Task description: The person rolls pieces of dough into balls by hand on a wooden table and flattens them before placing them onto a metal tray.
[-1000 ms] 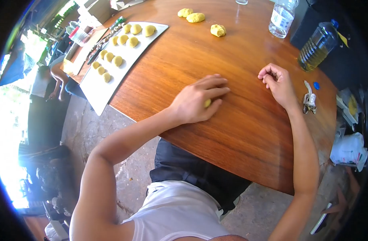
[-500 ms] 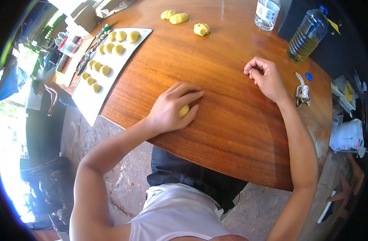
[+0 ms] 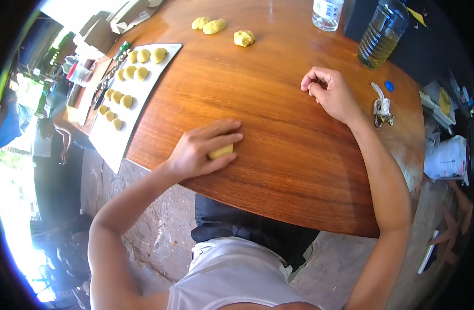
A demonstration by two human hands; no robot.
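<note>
My left hand [image 3: 198, 150] is cupped over a yellow dough ball [image 3: 221, 151] on the wooden table [image 3: 278, 170]. The dough shows between the thumb and the fingers; its underside is hidden. To the right, my right hand [image 3: 327, 93] rests at the table top with its fingers curled in and the thumb against them, and nothing visible in them. Several rounded dough pieces [image 3: 126, 101] lie in rows on a white tray [image 3: 111, 150] at the left. Toward the far side sit a rough dough lump [image 3: 243, 37] and two smoother lumps [image 3: 214, 27].
A clear bottle [image 3: 327, 14] and an oil bottle [image 3: 381, 39] stand at the far right. Keys on a white cord [image 3: 383, 111] and a blue cap [image 3: 389, 86] lie near the right edge. Cardboard boxes [image 3: 97, 33] are at the far left. Another person's arm [image 3: 65, 137] shows beyond the tray.
My left hand has moved slightly left and nearer the table edge with the dough ball, more of which now shows. My right hand keeps its curl. The whole view has shifted a little.
</note>
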